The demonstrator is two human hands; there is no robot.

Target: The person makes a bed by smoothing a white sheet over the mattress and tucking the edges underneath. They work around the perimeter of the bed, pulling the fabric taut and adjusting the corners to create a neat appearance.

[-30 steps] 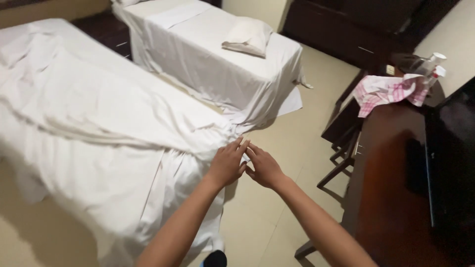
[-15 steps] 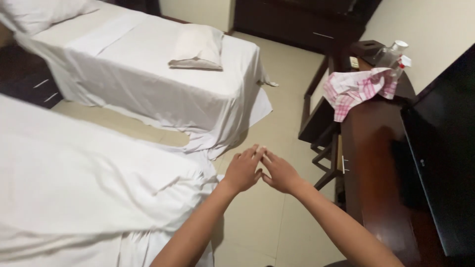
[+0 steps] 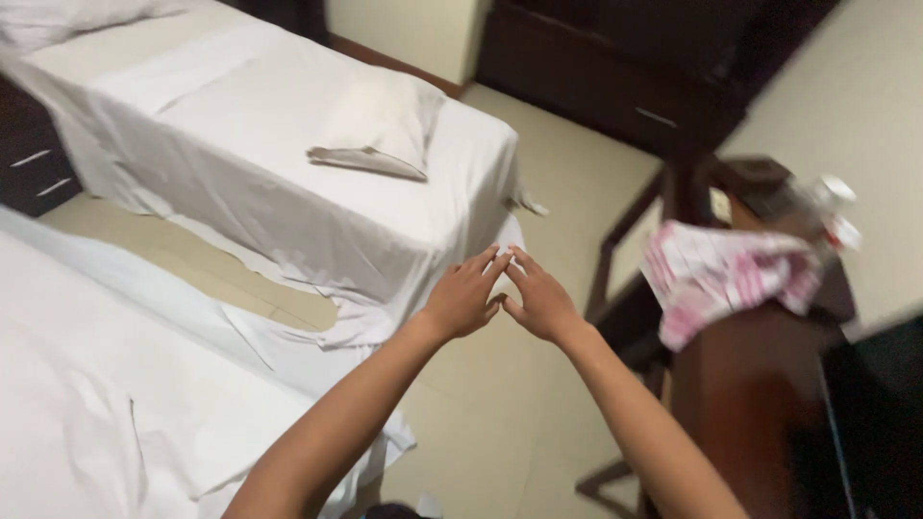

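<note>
Left hand [image 3: 463, 300] and right hand [image 3: 540, 306] are hovering over the floor [image 3: 577, 183], fingers [image 3: 492, 261] spread, fingertips touching, holding nothing, between beds.

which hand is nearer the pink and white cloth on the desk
Right. The right hand is closer to the pink and white cloth; the left hand, touching its fingertips, lies farther from it.

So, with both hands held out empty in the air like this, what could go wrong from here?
The sheet of the far bed trails onto the floor below the left hand and right hand; a foot might catch it. The pink-and-white cloth overhangs the dark desk edge and could slide off. The bottles beside it could tip if knocked.
</note>
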